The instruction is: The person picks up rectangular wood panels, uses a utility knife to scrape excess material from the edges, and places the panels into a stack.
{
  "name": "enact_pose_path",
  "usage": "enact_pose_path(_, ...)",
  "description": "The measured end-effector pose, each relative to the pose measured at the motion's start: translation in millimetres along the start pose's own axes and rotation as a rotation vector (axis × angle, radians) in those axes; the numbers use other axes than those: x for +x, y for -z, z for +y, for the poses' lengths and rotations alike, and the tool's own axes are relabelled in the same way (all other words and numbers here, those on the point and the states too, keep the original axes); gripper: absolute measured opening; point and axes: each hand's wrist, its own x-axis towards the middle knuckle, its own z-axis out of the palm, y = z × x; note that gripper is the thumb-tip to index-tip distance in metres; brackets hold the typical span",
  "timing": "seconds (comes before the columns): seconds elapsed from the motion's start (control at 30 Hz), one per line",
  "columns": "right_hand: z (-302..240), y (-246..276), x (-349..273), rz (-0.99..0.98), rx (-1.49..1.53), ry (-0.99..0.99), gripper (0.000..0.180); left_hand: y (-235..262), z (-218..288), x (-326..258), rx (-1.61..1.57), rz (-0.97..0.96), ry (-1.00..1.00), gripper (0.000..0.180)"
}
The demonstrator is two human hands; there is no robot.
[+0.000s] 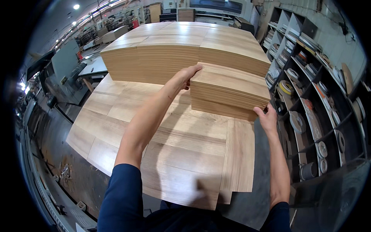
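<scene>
1. Panel stack [228,92] is the work item: a small pile of wood-grain boards resting on the low layer of panels [181,147], just in front of the tall pile [181,50].
2. Right hand [267,120] is at the stack's near-right bottom corner, fingers curled against the lower edge. Whether they are hooked under it I cannot tell.
3. Left hand [189,73] is on the stack's far-left corner, fingers laid flat over the top edge and pressing inward. Not clenched, more a flat clamp.
4. So the stack sits between the two hands, gripped diagonally, corner to corner.
5. Step, as I judge it: handling the stack as one block, either lifting or squaring it. It looks slightly skewed relative to the tall pile behind.
6. Next move would call for even squeeze from both hands so the boards do not fan out, plus support under the bottom board on the right.
7. Right of the piles: open shelves [309,96] holding rolls of edge tape.
8. Far back: machines and benches, too blurred to detail.
</scene>
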Motion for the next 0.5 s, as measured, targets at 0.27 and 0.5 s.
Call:
enact_pose_path(0.27,21.6,-2.5,2.1,-0.030,0.106,-0.054,0.029,-9.2,-6.0,-9.9,-0.172,0.021,-0.095,0.070)
enact_pose_path(0.5,25.0,0.9,-0.4,-0.085,0.252,-0.166,0.029,-10.8,-66.4,-63.4,0.020,-0.268,-0.547,0.061)
